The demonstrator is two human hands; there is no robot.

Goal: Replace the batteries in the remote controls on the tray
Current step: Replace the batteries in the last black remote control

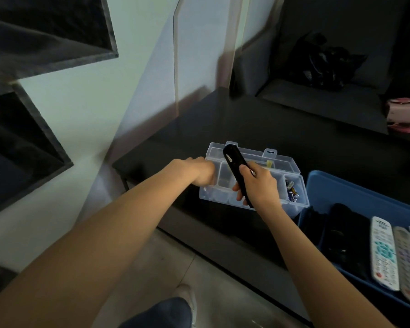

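Head view: black remote [237, 174] is held up over the clear compartment box [296, 204], tilted, long axis running away from the body. Right hand [260, 185] wraps its lower half, thumb on the near face, fingers curled round the far side. A pale strip shows near the top end; can't tell if that's an open battery bay.

Left hand [199, 172] reaches into the box's left compartments; fingers are hidden behind the wrist, so whether that grip is spread or pinching a cell I can't tell.

Batteries [291, 190] visible only in the rightmost compartment. Box sits on the dark tabletop [246, 129], lid hinged back. Blue tray [322, 183] just right of it holds more remotes [384, 254].

Judgement, for this step:
- keep the remote steady and the bay facing up
- check cell size and polarity marks before seating
- spring end first
- don't mix spent and fresh cells between compartments
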